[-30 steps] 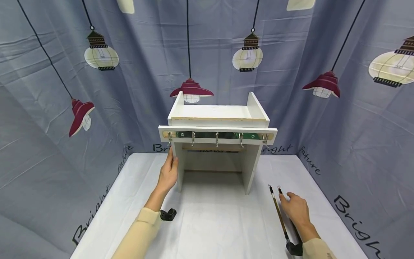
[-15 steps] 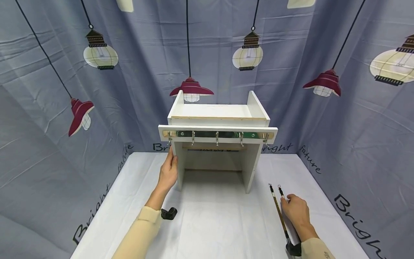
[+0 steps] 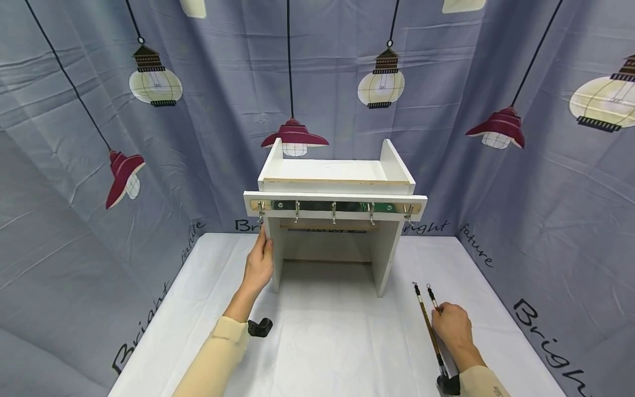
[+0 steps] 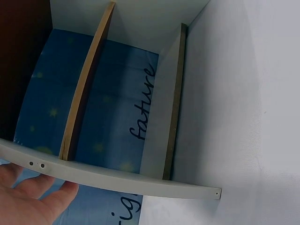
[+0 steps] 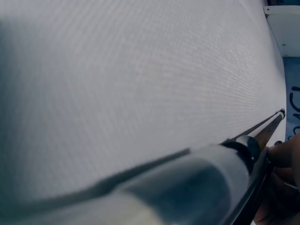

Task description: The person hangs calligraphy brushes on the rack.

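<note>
A small white shelf unit [image 3: 337,172] with a rail of several metal hooks [image 3: 334,212] across its front stands at the back of the table. My left hand [image 3: 258,263] rests against its left side panel [image 4: 140,184]; the fingers touch the outer face, below the rail. On the right, two slender calligraphy brushes lie side by side with loops at their far ends. My right hand [image 3: 452,330] pinches the right brush [image 3: 432,298] near its looped end. The left brush [image 3: 429,326] lies beside it with its near end hidden behind the black wrist camera.
A white cloth covers the table [image 3: 317,342]. Inside the shelf unit, crossbars [image 4: 176,108] span between the side panels. A blue-grey curtain [image 3: 208,138] printed with lamps hangs behind and around the table.
My right hand has lowered slightly, and its fingers have closed from a loose reach to a pinch on the right brush. My left hand and the shelf unit have stayed put.
</note>
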`<state>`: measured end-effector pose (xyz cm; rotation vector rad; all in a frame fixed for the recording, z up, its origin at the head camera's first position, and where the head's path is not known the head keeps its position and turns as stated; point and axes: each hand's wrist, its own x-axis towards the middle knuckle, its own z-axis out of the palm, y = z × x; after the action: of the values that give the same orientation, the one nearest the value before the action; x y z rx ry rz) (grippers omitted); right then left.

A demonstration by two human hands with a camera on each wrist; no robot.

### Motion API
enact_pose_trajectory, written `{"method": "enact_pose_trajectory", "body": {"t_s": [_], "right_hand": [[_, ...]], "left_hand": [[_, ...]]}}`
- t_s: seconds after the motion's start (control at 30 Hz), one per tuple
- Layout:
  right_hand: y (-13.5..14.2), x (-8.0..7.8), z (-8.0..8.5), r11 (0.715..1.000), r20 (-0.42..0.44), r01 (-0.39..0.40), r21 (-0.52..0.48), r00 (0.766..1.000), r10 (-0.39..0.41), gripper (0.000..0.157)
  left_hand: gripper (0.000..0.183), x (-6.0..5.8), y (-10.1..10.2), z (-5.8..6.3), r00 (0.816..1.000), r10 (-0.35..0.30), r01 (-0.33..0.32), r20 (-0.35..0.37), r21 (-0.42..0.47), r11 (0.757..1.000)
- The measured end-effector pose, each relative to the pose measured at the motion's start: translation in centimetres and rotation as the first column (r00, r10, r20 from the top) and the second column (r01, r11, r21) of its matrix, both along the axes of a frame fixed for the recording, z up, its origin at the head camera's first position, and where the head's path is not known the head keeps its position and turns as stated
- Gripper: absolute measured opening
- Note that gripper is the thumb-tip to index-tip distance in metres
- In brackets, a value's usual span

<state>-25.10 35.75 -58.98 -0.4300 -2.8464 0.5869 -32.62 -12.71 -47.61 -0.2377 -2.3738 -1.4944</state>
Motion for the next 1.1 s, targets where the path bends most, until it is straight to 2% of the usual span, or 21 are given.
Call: {"method": "enact_pose_trajectory", "body": {"t_s": [0.23, 0.6, 0.8, 1.1], "right_hand": [[0.3, -0.3, 0.2, 1.0, 0.002, -0.023, -0.011, 1.0, 0.023, 0.026], [0.2, 0.2, 0.5, 0.998, 0.011, -0.059, 0.025, 0.998, 0.059, 0.026], [-0.3, 0.7, 2.3, 0.997, -0.116, -0.072, 0.038, 0.99, 0.076, 0.027], [-1.5, 0.7, 4.6, 0.997, -0.281, -0.067, 0.043, 0.957, 0.076, 0.024]], "left_hand": [[0.059, -0.3, 0.0, 0.1, 1.0, 0.0, 0.0, -0.008, 0.005, 1.0], [0.058, 0.1, 0.2, 0.1, 1.0, 0.0, 0.0, -0.004, 0.005, 1.0], [0.057, 0.0, 0.1, 0.2, 1.0, 0.005, -0.005, 0.001, 0.007, 1.0], [0.057, 0.0, -0.1, 0.1, 1.0, 0.004, -0.004, 0.023, 0.005, 1.0]]}}
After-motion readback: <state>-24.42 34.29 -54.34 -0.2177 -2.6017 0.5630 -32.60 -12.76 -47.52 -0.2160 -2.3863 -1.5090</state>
